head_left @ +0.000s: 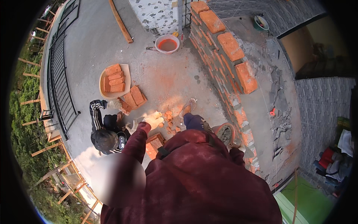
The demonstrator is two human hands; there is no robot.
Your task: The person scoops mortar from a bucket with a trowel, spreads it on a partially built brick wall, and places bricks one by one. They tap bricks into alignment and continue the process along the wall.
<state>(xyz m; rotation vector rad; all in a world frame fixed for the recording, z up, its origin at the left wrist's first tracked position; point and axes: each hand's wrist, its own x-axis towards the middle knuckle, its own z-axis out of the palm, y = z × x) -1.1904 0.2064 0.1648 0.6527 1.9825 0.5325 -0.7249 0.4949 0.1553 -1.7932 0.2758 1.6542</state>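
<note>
**Q:** Where is the left hand (153, 120) being held?
**A:** It is being extended, gloved, near the brick fragments (169, 115) and a low brick pile (154, 145); whether anything is being gripped cannot be told.
**Q:** And the right hand (242, 148)?
**A:** It is being mostly hidden beside the mortar bucket (225, 134), near the brick wall (218, 61); open or closed cannot be told.
**Q:** Where are other loose bricks (136, 96) being kept?
**A:** They are being grouped near a co-worker's gloved hand (113, 104), just beside a brick-filled pale tub (127, 78).
</note>
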